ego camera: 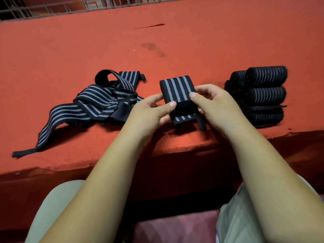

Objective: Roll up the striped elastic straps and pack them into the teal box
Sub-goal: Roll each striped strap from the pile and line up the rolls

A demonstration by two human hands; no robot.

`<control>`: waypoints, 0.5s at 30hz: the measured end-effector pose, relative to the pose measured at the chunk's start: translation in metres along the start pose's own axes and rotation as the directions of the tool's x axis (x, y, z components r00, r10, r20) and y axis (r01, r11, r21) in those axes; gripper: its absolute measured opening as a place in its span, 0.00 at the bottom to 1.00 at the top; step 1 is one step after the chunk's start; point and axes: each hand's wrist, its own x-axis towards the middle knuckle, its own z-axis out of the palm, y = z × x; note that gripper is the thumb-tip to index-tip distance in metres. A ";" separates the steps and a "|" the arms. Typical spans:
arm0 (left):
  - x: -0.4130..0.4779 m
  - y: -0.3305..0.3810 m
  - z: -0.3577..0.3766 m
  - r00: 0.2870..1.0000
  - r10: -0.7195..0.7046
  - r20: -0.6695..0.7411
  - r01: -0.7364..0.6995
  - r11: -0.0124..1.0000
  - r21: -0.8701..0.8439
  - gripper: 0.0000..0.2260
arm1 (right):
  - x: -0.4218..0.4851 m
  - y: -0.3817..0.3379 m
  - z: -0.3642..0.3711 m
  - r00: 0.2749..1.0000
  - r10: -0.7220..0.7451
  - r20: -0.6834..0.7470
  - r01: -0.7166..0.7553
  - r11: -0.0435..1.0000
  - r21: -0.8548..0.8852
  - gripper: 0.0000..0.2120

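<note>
At frame centre, the left hand (150, 109) and right hand (212, 100) pinch a strap (178, 92) from either side; its roll axis runs hand to hand, and the loose end hangs nearest the viewer.

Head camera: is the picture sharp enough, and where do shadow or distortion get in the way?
Head view: the held strap, pinched by left hand and right hand, is sharp, stripes crisp; the rolled stack at right is dimmer and softer, rolls hard to count; deep shadow lies under the front edge of the red ledge; wide-angle distortion bows that edge.
</note>
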 end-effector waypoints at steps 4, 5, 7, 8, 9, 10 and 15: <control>0.017 0.000 0.013 1.000 0.000 -0.003 0.001 0.985 0.175 0.19 | 0.007 -0.001 -0.010 1.000 -0.005 -0.027 0.003 0.997 -0.080 0.12; 0.023 -0.001 0.016 1.000 0.002 0.003 -0.003 0.978 0.211 0.19 | 0.010 -0.001 -0.012 0.999 -0.009 -0.047 0.004 0.995 -0.097 0.13; 0.038 -0.004 0.023 1.000 0.002 -0.001 -0.002 0.970 0.242 0.17 | 0.015 -0.001 -0.017 0.996 -0.016 -0.087 0.004 0.991 -0.136 0.14; 0.045 -0.005 0.027 1.000 -0.002 -0.004 0.003 0.969 0.249 0.16 | 0.018 0.000 -0.019 0.994 -0.018 -0.110 0.001 0.989 -0.149 0.14; 0.053 -0.006 0.032 1.000 -0.008 -0.008 0.010 0.968 0.252 0.15 | 0.022 0.001 -0.021 0.991 -0.021 -0.131 -0.001 0.987 -0.162 0.14; 0.060 -0.007 0.036 1.000 -0.016 -0.012 0.018 0.967 0.253 0.14 | 0.025 0.002 -0.022 0.989 -0.020 -0.147 -0.006 0.984 -0.178 0.15; 0.095 -0.013 0.059 0.997 -0.051 -0.050 0.063 0.960 0.274 0.13 | 0.041 0.009 -0.023 0.988 0.015 -0.154 -0.047 0.978 -0.205 0.21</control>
